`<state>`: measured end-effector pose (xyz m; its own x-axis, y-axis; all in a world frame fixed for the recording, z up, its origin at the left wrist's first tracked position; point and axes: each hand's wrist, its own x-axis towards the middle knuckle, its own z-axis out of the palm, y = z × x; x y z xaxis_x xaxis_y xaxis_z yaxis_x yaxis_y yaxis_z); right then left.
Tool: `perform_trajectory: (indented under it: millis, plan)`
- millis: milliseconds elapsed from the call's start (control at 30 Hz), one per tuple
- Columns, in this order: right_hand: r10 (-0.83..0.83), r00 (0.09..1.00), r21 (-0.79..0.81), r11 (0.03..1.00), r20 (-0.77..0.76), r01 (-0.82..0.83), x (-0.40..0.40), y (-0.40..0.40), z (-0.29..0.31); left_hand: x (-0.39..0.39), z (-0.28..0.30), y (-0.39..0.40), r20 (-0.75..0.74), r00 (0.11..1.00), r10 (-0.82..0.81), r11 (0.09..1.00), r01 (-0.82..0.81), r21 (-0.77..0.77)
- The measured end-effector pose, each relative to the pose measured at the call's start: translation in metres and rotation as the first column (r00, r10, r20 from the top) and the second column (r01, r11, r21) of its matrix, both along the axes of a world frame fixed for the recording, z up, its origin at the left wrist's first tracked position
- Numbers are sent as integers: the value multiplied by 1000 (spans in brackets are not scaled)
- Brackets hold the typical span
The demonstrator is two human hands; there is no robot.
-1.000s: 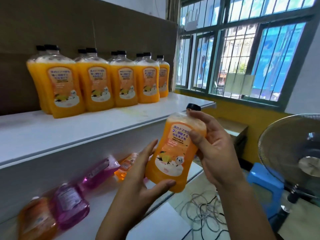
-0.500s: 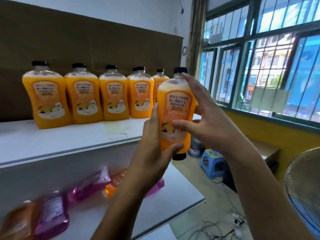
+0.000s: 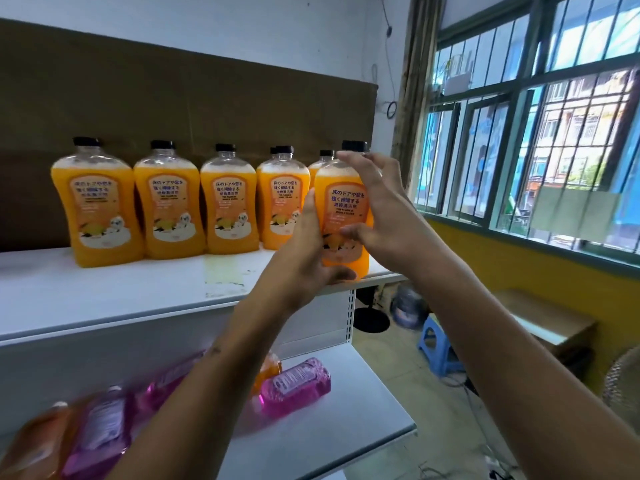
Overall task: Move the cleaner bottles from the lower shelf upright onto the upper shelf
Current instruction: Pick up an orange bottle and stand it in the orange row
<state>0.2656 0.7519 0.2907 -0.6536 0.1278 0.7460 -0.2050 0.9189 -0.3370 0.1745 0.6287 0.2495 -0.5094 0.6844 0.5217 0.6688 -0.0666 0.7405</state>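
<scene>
An orange cleaner bottle [image 3: 343, 202] with a black cap is upright at the right end of the upper shelf [image 3: 104, 299], its base at or just above the shelf surface. My left hand [image 3: 304, 258] grips its lower left side, thumb under the base. My right hand [image 3: 377, 209] holds its right side, fingers up by the cap. Several orange bottles [image 3: 228, 202] stand upright in a row along the back of the upper shelf. On the lower shelf [image 3: 363, 410] lie pink bottles [image 3: 294, 386] and orange bottles [image 3: 38, 441] on their sides, partly hidden by my left arm.
A brown board covers the wall behind the upper shelf. To the right is a barred window [image 3: 536, 133] above a yellow wall. On the floor stand a blue stool [image 3: 436, 348], a wooden bench [image 3: 547, 320], a fan [image 3: 623, 386] and loose cables.
Both hands have lifted the orange bottle from in front of the lower shelf up and forward to the right end of the upper shelf, turning it upright.
</scene>
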Motion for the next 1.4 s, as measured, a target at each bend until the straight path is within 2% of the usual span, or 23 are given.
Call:
perform_trajectory:
  millis: [100,233,333,533,633,967,1067,1133,1200,1300,1400]
  plan:
    - [-8,999,35,999,49,6,-16,4,3,-8,-1,7,-28,996,85,989,-87,-116]
    - [-31,996,79,997,81,24,-32,14,2,-17,-10,8,-165,967,195,956,-225,-189]
    - [-39,995,85,996,95,31,-41,27,-1,-20,-15,11,-294,910,291,896,-367,-249]
    - [-168,978,129,980,121,152,-79,56,1,-21,-16,16,-470,836,285,798,-478,-368]
    - [-183,976,142,976,116,166,-104,73,0,-24,-17,16,-483,823,298,776,-504,-380]
    - [-129,985,118,986,112,116,-141,107,-4,-30,-20,19,-437,846,306,809,-473,-349]
    - [-167,977,119,981,129,152,-138,103,-6,-26,-18,17,-444,833,330,826,-483,-291]
    - [-179,964,77,983,198,167,-126,96,-8,-21,-16,11,-452,816,362,855,-483,-189]
    - [-153,963,-7,987,224,158,-107,80,-16,-11,-14,-1,-364,852,375,906,-420,-47]
    - [-52,997,-149,987,65,61,-66,43,-35,17,-24,-26,-193,893,406,909,-372,190]
    - [103,992,-316,941,-68,-119,-20,-8,-59,50,-50,-54,-157,896,416,877,-350,328]
